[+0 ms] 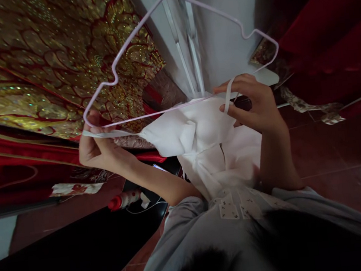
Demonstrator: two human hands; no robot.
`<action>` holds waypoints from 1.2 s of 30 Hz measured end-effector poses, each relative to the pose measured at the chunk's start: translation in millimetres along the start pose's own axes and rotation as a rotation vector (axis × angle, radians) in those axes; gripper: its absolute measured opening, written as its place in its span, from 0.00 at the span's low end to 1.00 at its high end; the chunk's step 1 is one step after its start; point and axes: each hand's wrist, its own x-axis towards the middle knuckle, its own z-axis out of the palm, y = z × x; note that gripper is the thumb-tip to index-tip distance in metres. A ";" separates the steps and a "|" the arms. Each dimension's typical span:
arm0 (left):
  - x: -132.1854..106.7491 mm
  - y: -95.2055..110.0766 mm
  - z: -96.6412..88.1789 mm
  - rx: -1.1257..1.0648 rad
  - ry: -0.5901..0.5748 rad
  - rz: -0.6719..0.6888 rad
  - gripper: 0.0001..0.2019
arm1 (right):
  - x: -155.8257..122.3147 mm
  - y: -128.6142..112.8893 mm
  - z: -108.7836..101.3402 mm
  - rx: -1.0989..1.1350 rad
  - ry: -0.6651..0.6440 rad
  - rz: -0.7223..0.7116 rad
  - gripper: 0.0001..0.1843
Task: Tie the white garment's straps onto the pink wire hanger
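Note:
A pale purple clothes hanger (125,47) hangs in front of me with its lower bar level with my hands. Below it is a white dress (196,129) with thin shoulder straps. My left hand (94,141) is closed at the hanger's left corner, its fingertips partly hidden behind the bar. One white strap (118,134) stretches from that hand to the dress. Near the hanger's right end, my right hand (255,101) has the other strap (229,95) looped between its thumb and fingers.
Gold sequined red garments (61,57) hang at the left, dark red garments (329,40) at the right. A pale wall with metal uprights (191,34) stands behind. At lower left, a red-capped bottle (124,200) and a white cable (143,209) lie by a black surface (77,260).

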 end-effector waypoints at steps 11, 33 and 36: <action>38.4 12.6 34.4 0.072 -0.392 -0.070 0.14 | 0.3 5.7 8.3 -0.050 0.048 -0.006 0.18; -49.3 -7.3 66.0 -0.354 -0.127 -0.458 0.15 | -1.5 3.7 15.4 -0.098 0.068 -0.009 0.18; -60.3 -4.6 67.5 -0.349 -0.195 -0.409 0.18 | -4.6 6.6 14.8 -0.119 0.096 -0.004 0.18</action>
